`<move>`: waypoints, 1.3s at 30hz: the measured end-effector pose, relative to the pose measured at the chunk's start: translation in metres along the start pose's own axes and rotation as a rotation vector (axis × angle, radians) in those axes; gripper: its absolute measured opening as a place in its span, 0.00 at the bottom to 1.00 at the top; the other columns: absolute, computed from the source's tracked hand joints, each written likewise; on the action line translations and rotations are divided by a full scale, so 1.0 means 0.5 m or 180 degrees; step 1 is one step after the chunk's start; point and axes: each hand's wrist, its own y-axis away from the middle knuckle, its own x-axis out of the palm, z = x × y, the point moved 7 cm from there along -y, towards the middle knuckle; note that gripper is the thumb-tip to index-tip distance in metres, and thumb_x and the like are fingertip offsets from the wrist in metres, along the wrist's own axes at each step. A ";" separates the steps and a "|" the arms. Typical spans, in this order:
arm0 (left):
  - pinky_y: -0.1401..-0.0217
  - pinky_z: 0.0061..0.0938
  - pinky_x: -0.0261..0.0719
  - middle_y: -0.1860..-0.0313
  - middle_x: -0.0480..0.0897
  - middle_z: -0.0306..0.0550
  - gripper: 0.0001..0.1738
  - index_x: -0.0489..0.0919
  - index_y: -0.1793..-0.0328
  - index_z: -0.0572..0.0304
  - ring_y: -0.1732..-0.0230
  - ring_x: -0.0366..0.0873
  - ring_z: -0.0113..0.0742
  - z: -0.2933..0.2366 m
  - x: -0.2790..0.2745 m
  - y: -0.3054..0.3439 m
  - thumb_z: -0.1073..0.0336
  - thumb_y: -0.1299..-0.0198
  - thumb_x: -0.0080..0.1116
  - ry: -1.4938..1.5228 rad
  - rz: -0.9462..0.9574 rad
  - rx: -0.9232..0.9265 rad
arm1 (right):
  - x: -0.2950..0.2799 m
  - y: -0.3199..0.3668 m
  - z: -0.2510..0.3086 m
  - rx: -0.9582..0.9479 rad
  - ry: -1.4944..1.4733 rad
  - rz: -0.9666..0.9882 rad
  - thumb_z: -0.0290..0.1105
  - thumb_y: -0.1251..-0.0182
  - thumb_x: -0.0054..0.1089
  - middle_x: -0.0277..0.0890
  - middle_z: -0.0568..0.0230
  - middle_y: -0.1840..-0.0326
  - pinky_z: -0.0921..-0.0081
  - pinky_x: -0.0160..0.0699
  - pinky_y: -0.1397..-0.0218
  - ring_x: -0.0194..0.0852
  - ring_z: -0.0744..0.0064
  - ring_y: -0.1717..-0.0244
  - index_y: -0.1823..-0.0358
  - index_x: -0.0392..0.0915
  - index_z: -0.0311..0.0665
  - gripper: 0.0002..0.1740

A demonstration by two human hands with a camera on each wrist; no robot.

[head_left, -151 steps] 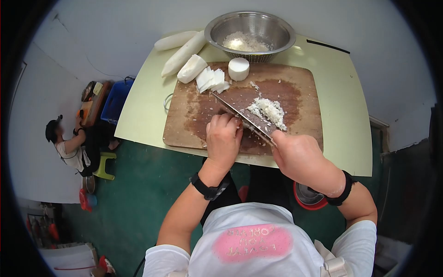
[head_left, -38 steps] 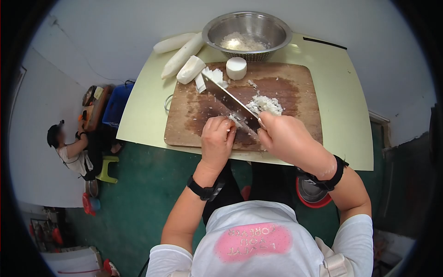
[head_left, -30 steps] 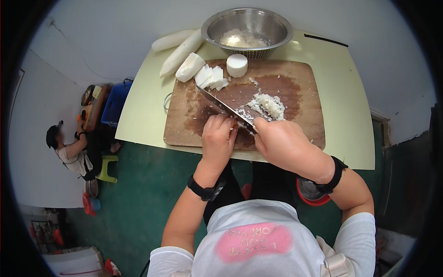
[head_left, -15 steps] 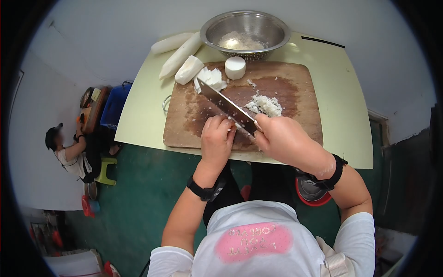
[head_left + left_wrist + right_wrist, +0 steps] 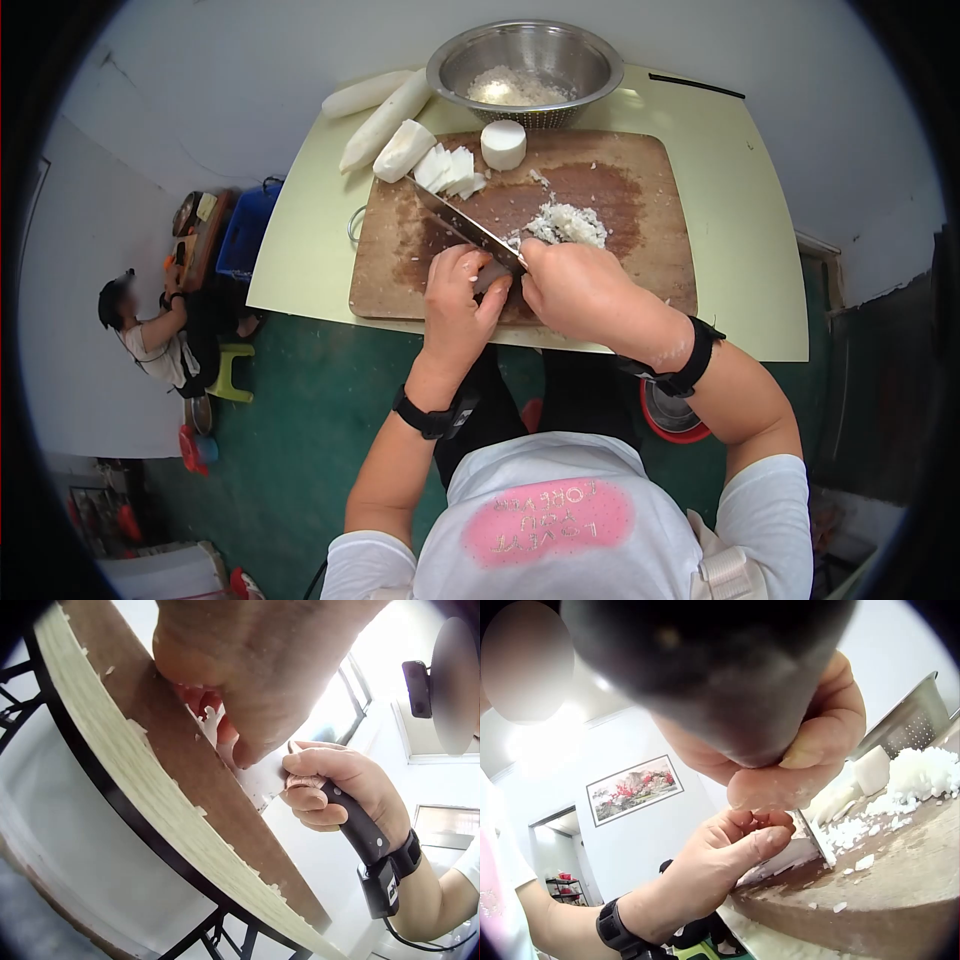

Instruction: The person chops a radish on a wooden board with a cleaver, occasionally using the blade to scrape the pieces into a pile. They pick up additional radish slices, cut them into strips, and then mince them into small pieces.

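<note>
My right hand (image 5: 585,295) grips the dark handle of a cleaver (image 5: 455,217), its blade slanting up-left over the wooden cutting board (image 5: 650,270). Beside the blade, my left hand (image 5: 455,305) holds pale radish pieces (image 5: 789,855) down on the board with bent fingers and thumb. Its fingertips are close to the blade. Right of the blade lies a heap of finely chopped radish (image 5: 572,225). Toward the board's back left are a stack of white radish slices (image 5: 448,170), a thick round radish chunk (image 5: 503,146) and a longer cut radish (image 5: 405,150).
A steel colander (image 5: 530,117) with chopped radish inside stands behind the board. Whole white radishes (image 5: 388,122) lie left of it on the pale yellow table (image 5: 750,260). A black strip (image 5: 697,85) lies at the back right. Another person (image 5: 150,325) sits at far left.
The cleaver and my right hand have shifted left, and the blade shows more edge-on than half a second ago. My left thumb and fingers are spread wider around the radish pieces.
</note>
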 end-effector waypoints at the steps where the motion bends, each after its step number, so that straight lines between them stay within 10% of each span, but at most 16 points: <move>1: 0.51 0.41 0.76 0.57 0.80 0.52 0.11 0.79 0.60 0.63 0.55 0.77 0.54 -0.006 -0.006 0.001 0.77 0.50 0.66 -0.0008 -0.0088 -0.0006 | 0.001 0.002 -0.001 -0.0003 -0.0006 0.0005 0.29 0.37 0.56 0.81 0.41 0.73 0.51 0.81 0.63 0.83 0.40 0.67 0.65 0.75 0.29 0.08; 39: 0.53 0.41 0.76 0.60 0.81 0.52 0.07 0.80 0.63 0.64 0.56 0.77 0.54 0.005 -0.001 0.017 0.78 0.49 0.65 -0.0385 -0.0085 0.0192 | -0.009 0.029 0.014 -0.0108 -0.0127 0.0023 0.30 0.35 0.54 0.75 0.40 0.78 0.46 0.77 0.65 0.78 0.36 0.70 0.66 0.71 0.30 0.09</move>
